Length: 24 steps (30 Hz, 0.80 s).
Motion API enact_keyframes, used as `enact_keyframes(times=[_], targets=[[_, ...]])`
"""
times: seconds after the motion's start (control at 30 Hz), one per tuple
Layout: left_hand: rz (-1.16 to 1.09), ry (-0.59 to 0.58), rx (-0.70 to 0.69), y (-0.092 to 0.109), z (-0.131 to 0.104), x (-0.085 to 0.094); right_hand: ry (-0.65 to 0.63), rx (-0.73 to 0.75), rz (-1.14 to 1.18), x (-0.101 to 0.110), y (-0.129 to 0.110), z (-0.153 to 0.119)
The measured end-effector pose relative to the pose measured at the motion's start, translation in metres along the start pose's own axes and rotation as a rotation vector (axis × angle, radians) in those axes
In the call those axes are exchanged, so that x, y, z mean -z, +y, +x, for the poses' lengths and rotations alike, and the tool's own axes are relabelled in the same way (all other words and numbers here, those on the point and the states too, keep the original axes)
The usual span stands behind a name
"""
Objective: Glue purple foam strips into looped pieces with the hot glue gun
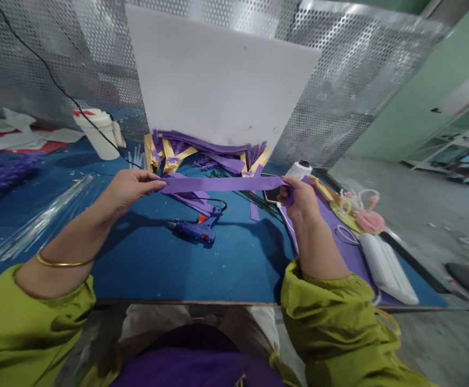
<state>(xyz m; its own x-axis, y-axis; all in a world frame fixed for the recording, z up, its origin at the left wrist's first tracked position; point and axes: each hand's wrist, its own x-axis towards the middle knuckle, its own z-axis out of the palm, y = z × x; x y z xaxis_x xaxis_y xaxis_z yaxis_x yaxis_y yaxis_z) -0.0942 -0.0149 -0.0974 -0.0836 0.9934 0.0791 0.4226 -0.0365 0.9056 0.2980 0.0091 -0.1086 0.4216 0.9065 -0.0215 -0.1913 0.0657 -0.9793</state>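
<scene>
A purple strip (222,184) is stretched level above the table between my two hands. My left hand (132,188) pinches its left end between thumb and fingers. At the other end, my right hand (299,196) is closed on the strip, with some of the purple material bunched in the fingers. Below the strip, a blue glue gun (196,228) lies on its side on the blue table, its nozzle to the left. Behind the strip are purple flower sprigs (178,148) with tan wrappings and more loose purple strips (194,201).
A white board (222,80) leans at the back. To the left stand a white lidded cup (99,134), clear thin sticks (44,220) and purple flowers (4,172). On the right lie a white power strip (388,267), a pink coil (370,221) and a thread spool (299,170).
</scene>
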Motion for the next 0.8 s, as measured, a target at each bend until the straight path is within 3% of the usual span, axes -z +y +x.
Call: enact_keyframes(times=[0.33,0.57,0.8], targets=[[-0.058,0.006,0.009,0.005,-0.003,0.000,0.039,0.035,-0.014,-0.007,-0.003,-0.010],[-0.165,0.052,-0.001,-0.003,0.001,0.000,-0.087,0.040,-0.155,0.001,0.002,-0.003],[-0.205,0.120,0.078,-0.002,0.004,0.004,-0.130,0.046,-0.226,0.001,0.004,-0.001]])
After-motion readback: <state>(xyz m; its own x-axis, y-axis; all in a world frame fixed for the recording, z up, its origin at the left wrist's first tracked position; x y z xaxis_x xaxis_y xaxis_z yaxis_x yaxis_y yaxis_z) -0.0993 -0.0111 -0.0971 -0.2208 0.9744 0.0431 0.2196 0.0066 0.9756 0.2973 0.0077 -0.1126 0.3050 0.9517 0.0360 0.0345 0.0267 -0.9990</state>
